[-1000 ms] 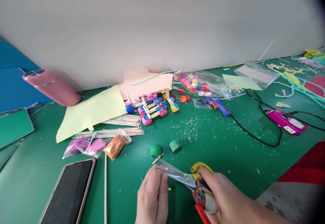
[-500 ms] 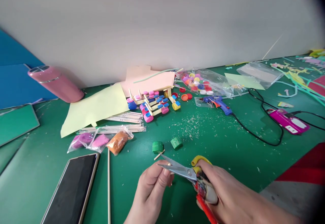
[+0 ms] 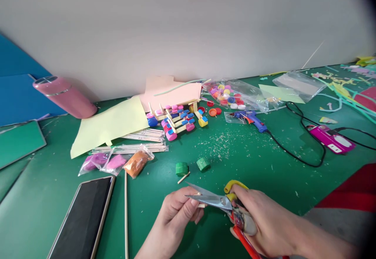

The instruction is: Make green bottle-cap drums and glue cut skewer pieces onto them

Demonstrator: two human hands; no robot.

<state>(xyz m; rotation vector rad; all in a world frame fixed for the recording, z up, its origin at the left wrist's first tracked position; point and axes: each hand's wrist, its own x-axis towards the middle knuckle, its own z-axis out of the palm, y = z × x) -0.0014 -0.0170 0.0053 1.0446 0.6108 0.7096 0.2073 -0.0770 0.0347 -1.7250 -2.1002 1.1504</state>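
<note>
Left of the scissors (image 3: pixel 216 201), our left hand (image 3: pixel 176 216) has tipped from upright to a slant over the last second; its fingers are curled in, pinching a small wooden piece (image 3: pixel 202 205) at the blades, whose pale end shows more plainly than half a second ago. We judge that this sets the piece better within the blades' reach, though whether they bite it we cannot tell. Our right hand (image 3: pixel 264 216) wraps the scissors' handles, with the blades parted a little.

Well left of the scissors, a phone (image 3: pixel 80 220) and a long stick (image 3: pixel 126 216) bound our room, with bare desk (image 3: pixel 147 200) nearer in. Just beyond the scissors, two green caps (image 3: pixel 181 169) and a short stick (image 3: pixel 183 178) crowd forward moves. Right of the scissors, the desk's edge slants in toward our right forearm.
</note>
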